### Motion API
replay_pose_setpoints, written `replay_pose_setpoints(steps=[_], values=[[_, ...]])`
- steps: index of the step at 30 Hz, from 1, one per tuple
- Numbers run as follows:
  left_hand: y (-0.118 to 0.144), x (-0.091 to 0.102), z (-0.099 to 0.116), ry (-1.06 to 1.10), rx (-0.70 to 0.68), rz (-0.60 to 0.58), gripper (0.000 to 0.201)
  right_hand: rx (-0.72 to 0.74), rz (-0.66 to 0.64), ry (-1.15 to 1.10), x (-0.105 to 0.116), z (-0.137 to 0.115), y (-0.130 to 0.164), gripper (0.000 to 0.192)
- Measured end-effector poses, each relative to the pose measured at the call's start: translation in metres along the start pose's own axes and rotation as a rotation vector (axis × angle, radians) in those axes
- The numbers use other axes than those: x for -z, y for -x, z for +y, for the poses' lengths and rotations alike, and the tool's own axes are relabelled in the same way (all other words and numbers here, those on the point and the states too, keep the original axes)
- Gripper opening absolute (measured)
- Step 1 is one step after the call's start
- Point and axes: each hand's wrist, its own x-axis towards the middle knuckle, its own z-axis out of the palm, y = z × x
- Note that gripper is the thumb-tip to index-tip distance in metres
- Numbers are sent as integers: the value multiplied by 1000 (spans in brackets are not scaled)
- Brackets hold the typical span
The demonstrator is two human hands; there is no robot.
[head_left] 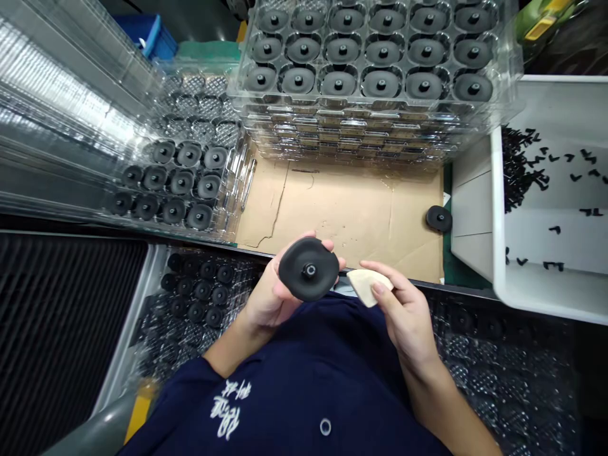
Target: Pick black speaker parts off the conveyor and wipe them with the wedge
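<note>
Holding a round black disc (311,249) by its edge, the left hand (266,296) has its fingers curled around it, and the disc's little middle post points up. The right hand (409,315) pinches a cream pad (368,286) between thumb and fingers, just beside the disc. Both are at the near edge of the brown cardboard (351,215). Another disc (439,218) sits near a white bin (551,285) with small black bits (515,168). Stacked clear trays (327,137) hold more discs (342,53) at the back.
</note>
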Motion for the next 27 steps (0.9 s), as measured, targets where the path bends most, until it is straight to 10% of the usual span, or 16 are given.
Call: replay_pose_setpoints(steps=[13, 22, 27], values=[[3, -1, 0, 62, 58, -19, 61, 118, 39, 194, -4, -3, -5, 32], [5, 3, -12, -10, 142, 6, 57, 925, 37, 672, -35, -75, 0, 39], [3, 5, -10, -47, 60, 27, 58, 934, -188, 789, -55, -73, -6, 25]])
